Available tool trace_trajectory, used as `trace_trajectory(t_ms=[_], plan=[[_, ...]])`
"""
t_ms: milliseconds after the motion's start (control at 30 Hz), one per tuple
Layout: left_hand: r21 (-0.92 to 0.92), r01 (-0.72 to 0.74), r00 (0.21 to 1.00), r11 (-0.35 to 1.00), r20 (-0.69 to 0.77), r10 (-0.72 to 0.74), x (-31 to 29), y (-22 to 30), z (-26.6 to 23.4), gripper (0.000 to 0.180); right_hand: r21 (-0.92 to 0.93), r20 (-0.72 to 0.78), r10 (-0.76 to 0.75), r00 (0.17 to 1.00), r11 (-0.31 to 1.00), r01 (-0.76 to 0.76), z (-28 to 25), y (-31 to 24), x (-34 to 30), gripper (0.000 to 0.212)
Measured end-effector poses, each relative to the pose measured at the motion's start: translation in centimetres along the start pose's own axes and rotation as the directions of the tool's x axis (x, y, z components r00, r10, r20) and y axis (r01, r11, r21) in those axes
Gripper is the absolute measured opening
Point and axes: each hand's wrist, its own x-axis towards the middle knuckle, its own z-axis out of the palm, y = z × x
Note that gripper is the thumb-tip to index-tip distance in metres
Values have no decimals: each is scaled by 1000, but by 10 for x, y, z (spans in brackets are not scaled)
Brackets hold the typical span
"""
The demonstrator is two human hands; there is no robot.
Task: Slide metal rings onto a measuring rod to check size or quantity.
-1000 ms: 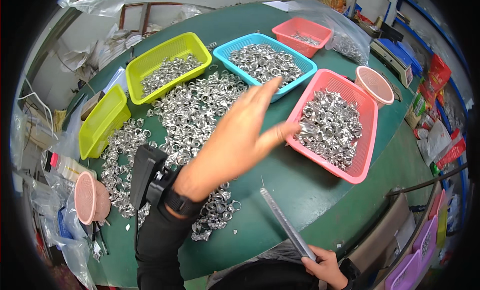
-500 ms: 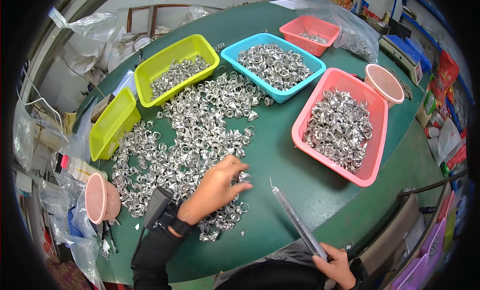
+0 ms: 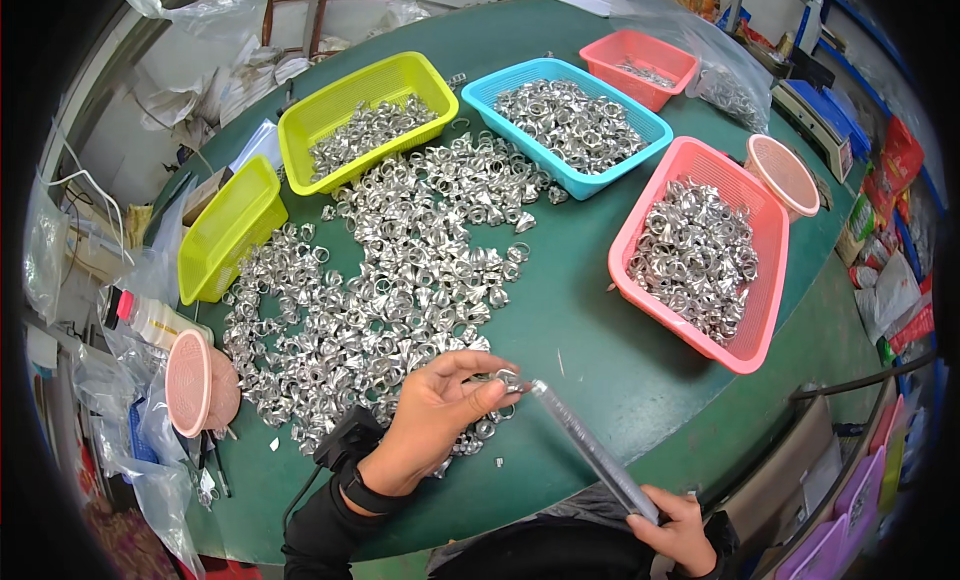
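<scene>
Several loose silver rings (image 3: 420, 270) lie in a wide heap on the green table (image 3: 540, 290). My left hand (image 3: 437, 410), above the heap's near right edge, pinches a silver ring (image 3: 508, 382) between thumb and fingers. This ring is close to the upper end of a long grey rod (image 3: 592, 450); whether they touch I cannot make out. At the table's near edge, my right hand (image 3: 680, 530) is closed round the rod's lower end, and the rod tilts up to the left.
Rings fill a pink basket (image 3: 775, 280) at right and a blue one (image 3: 660, 145) behind. Two yellow-green baskets (image 3: 300, 145) (image 3: 225, 230) edge the heap at left. A small pink basket (image 3: 600, 55) stands at the back. At far right is a blue scale (image 3: 815, 120).
My left hand has moved slightly right and down from the heap, and a ring now shows in its fingers beside the rod's end. My right hand keeps hold of the rod.
</scene>
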Motion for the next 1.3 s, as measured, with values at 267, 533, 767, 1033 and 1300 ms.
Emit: trace_trajectory(t_ms=[267,533,767,1033,1300], plan=[[-70,106,993,992,57,-102,-11,1,8,37,-168,62,-122,991,977,131,4,-5,1,22],[31,214,969,976,119,-216,-24,-22,32,57,-274,12,-194,981,943,190,13,-19,12,23],[109,169,945,980,264,-193,-18,-30,18,52,104,-9,-51,999,993,51,24,-8,11,30],[169,11,955,986,291,-60,-18,-32,13,33,151,75,-23,997,988,12,20,-17,15,31],[586,-93,982,805,-78,171,-13,-15,3,24,118,36,13,999,993,-18,24,-16,10,30]])
